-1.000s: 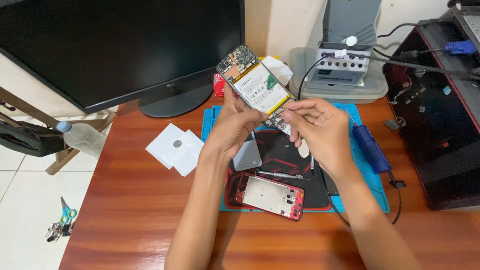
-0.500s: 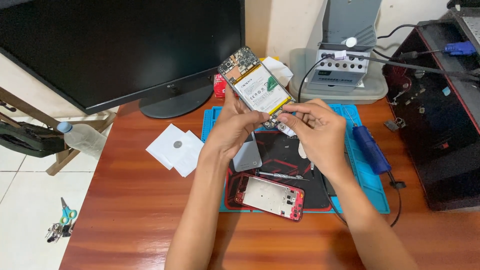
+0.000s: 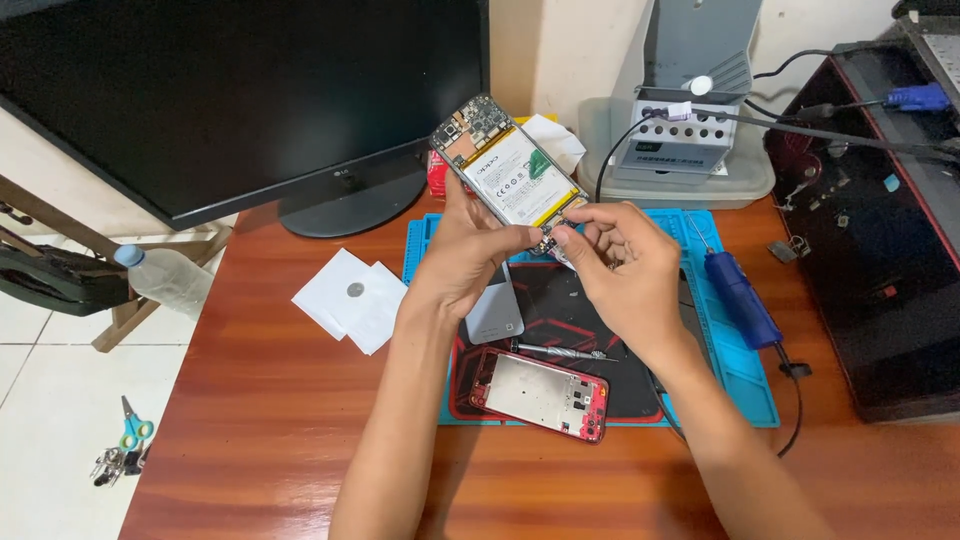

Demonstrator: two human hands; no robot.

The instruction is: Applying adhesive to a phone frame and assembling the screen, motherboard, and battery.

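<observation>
While your left hand [image 3: 470, 255] grips the opened phone [image 3: 510, 175] in the air and your right hand [image 3: 620, 270] pinches at its lower edge, a slip could drop it onto the mat [image 3: 745, 385] below.

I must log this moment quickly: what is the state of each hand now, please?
Left hand: closed around the opened phone, holding it up.
Right hand: fingertips pinched at the phone's lower end; what they grip cannot be told.

Phone repair bench, blue work mat [image 3: 745, 385], screwdriver [image 3: 563, 351], monitor [image 3: 230, 90]
</observation>
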